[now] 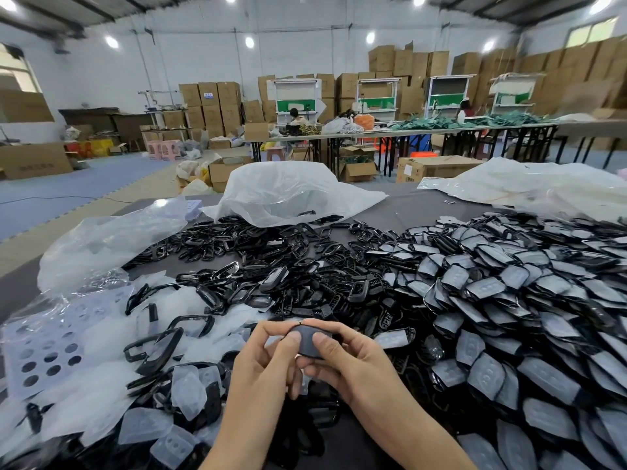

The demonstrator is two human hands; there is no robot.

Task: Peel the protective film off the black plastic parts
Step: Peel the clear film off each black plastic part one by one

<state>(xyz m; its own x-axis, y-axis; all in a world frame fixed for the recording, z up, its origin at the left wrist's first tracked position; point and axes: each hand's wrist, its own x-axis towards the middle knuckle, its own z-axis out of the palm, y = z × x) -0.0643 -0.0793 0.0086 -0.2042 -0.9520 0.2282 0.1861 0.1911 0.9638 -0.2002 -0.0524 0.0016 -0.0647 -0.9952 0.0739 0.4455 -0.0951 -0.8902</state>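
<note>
Black plastic part [309, 342] is pinched between both hands above the middle of the tabletop's [397, 203] near edge. We see the left hand [261, 364] and the right hand [346, 364] clamped on it, with thumbs pressed on its near face and forefingers curled over its top edge. Fingers hide its ends and lower edge, and we can't tell whether film covers it. Its long axis runs left to right, broad face tilted toward us. Filmed parts [509, 300] heap toward the right edge. Bare frames [271, 262] lie mid-table. Loose film pieces [149, 425] lie by the near-left corner, partly cut off.
</note>
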